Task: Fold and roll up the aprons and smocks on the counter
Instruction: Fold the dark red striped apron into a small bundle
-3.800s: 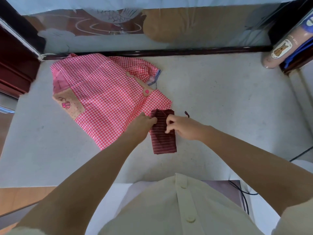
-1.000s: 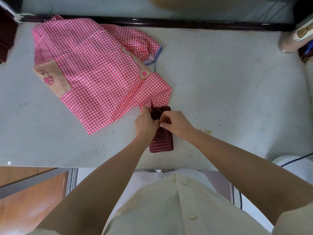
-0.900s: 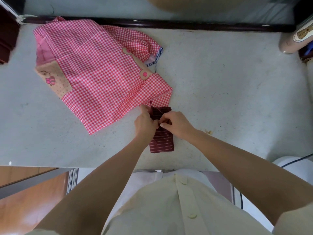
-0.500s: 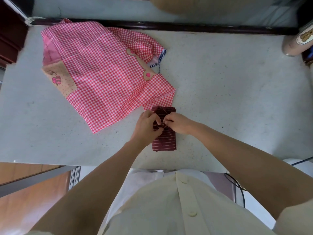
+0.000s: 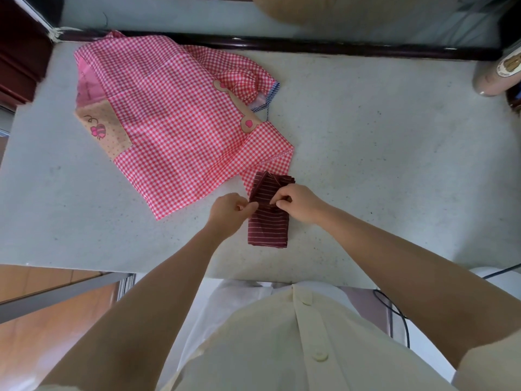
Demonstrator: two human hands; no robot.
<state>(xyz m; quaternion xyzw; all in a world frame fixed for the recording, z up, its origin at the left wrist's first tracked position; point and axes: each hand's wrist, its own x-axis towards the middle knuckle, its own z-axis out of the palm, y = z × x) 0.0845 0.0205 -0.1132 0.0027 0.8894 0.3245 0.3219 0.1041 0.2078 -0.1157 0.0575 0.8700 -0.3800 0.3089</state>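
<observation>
Fingers (image 5: 249,206) of both your hands pinch the maroon striped apron (image 5: 267,231) mid-strip. Far left, the pink gingham smock (image 5: 174,128) lies spread flat, its corner touching the apron's far end. L hand (image 5: 227,214) grips the left edge. Apron's long axis runs away from you, near the surface (image 5: 380,165) front. R hand (image 5: 303,204) grips opposite, equally near, w/ wrists low, forearms converging.
</observation>
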